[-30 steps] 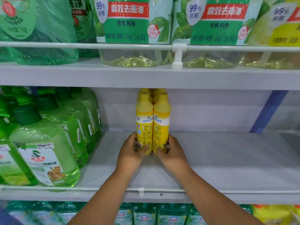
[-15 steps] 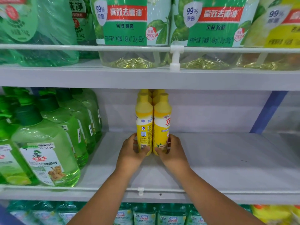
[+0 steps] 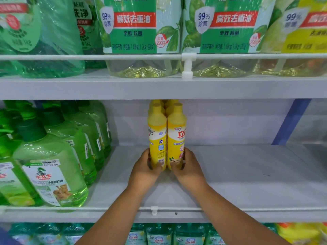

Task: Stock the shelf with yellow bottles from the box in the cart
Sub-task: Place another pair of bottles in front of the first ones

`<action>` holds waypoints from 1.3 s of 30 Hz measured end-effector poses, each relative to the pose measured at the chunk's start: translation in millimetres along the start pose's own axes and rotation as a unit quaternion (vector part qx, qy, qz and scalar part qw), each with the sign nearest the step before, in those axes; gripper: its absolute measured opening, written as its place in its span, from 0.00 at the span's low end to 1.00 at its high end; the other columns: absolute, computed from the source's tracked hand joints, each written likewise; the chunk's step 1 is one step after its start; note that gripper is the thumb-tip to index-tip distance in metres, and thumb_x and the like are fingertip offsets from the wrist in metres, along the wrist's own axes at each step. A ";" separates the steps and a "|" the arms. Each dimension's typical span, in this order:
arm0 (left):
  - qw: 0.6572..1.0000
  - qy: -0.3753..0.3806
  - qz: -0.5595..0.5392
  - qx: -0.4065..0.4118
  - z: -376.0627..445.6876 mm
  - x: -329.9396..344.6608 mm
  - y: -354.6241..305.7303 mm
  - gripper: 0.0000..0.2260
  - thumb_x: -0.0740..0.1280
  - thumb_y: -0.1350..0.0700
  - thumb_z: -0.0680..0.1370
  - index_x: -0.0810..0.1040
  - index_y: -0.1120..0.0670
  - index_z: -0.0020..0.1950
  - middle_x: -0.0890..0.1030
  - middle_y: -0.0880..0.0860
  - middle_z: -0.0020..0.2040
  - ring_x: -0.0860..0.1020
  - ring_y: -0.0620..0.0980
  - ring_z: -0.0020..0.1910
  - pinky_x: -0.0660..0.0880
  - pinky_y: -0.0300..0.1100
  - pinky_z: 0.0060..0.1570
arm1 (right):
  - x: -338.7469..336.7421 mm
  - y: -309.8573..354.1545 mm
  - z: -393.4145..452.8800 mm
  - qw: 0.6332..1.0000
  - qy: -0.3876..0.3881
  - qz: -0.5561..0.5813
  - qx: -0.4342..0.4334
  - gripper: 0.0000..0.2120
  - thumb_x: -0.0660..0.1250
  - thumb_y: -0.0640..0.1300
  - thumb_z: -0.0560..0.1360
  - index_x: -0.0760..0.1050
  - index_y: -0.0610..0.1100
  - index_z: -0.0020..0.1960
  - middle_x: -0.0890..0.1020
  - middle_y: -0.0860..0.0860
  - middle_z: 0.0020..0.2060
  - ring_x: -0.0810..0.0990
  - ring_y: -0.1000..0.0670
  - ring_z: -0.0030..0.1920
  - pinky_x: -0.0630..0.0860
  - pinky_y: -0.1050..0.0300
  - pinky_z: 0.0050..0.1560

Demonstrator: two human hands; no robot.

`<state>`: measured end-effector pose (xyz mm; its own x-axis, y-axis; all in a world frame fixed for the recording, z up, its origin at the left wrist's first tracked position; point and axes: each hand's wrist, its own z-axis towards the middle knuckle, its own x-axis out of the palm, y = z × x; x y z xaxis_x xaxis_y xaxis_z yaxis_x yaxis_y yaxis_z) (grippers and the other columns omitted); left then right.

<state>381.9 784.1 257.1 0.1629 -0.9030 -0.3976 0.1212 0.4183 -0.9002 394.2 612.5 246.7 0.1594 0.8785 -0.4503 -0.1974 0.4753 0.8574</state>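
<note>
Two yellow bottles stand upright side by side on the grey middle shelf, near its centre. My left hand grips the base of the left yellow bottle. My right hand grips the base of the right yellow bottle. More yellow bottles stand directly behind them; only their caps show. The box and the cart are out of view.
Green dish-soap bottles fill the shelf's left side. Large green-labelled bottles sit on the upper shelf behind a white rail. A blue upright stands at the right. The lower shelf holds more green bottles.
The right yellow bottle has turned a little, showing more of its red-lettered label. Both hands stay at the bottle bases in nearly the same place.
</note>
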 end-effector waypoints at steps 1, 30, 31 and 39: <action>1.000 0.000 0.001 0.002 0.2 0.3 0.3 0.16 0.74 0.47 0.71 0.76 0.39 0.57 0.83 0.39 0.51 0.82 0.38 0.49 0.81 0.44 0.52 | -0.6 -0.5 -0.1 1.000 0.001 -0.001 0.000 0.21 0.69 0.61 0.70 0.72 0.59 0.61 0.79 0.55 0.57 0.81 0.54 0.55 0.81 0.49 0.57; 0.999 -0.027 -0.042 0.019 0.4 1.1 -4.8 0.17 0.74 0.49 0.75 0.74 0.39 0.61 0.81 0.34 0.52 0.79 0.31 0.49 0.73 0.25 0.46 | 2.5 -4.8 0.7 0.998 -0.017 0.059 0.002 0.23 0.68 0.58 0.71 0.71 0.60 0.65 0.79 0.58 0.60 0.79 0.57 0.59 0.80 0.48 0.59; 0.999 -0.025 -0.043 0.022 0.7 1.4 -3.2 0.16 0.73 0.49 0.76 0.74 0.39 0.61 0.81 0.34 0.52 0.80 0.32 0.50 0.74 0.28 0.48 | 2.6 -5.5 1.4 0.999 -0.019 0.050 0.001 0.23 0.68 0.59 0.71 0.72 0.59 0.65 0.79 0.58 0.59 0.79 0.57 0.59 0.80 0.48 0.58; 0.997 -0.029 -0.061 0.028 0.6 1.5 -3.6 0.16 0.71 0.48 0.77 0.74 0.41 0.64 0.82 0.36 0.54 0.81 0.34 0.51 0.76 0.31 0.51 | 2.9 -5.8 4.1 0.997 -0.030 0.067 0.007 0.27 0.70 0.62 0.70 0.72 0.57 0.67 0.80 0.59 0.60 0.80 0.58 0.59 0.80 0.50 0.59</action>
<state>382.3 781.3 259.8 0.1997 -0.9411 -0.2728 0.1981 0.3114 -0.9294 399.8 612.0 241.4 0.1892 0.9299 -0.3155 -0.2068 0.3519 0.9129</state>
